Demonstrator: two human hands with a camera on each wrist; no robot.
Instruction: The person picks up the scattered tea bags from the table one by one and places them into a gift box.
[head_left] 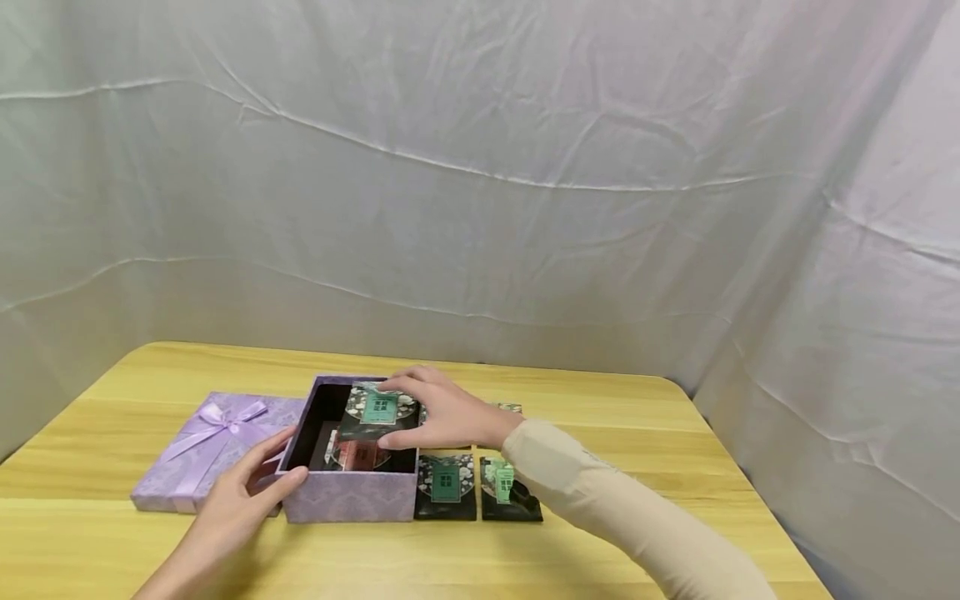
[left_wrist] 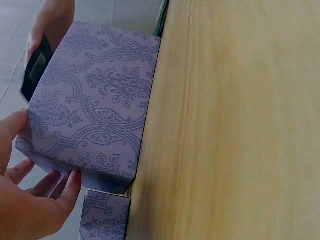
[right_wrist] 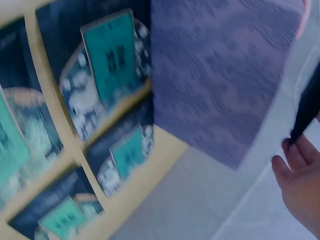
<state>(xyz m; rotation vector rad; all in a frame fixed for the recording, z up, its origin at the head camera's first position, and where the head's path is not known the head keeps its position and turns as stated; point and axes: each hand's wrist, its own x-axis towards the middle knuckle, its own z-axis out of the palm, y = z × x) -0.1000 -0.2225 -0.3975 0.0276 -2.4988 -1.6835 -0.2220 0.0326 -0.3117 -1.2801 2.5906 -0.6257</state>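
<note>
A purple patterned gift box stands without its lid, its inside black. My left hand holds its near left corner, thumb at the front rim and fingers against the left side; the left wrist view shows these fingertips on the wall. Over the opening, my right hand pinches a dark flat packet with a green label and white flower print, between thumb and fingers. A packet with a red label lies inside the box, partly covered by the held one.
The purple lid with a ribbon bow lies left of the box. Right of it, several packets lie in rows, including a green-labelled one and a lighter green one; my right forearm hides part of them. A pale cloth hangs behind the wooden table.
</note>
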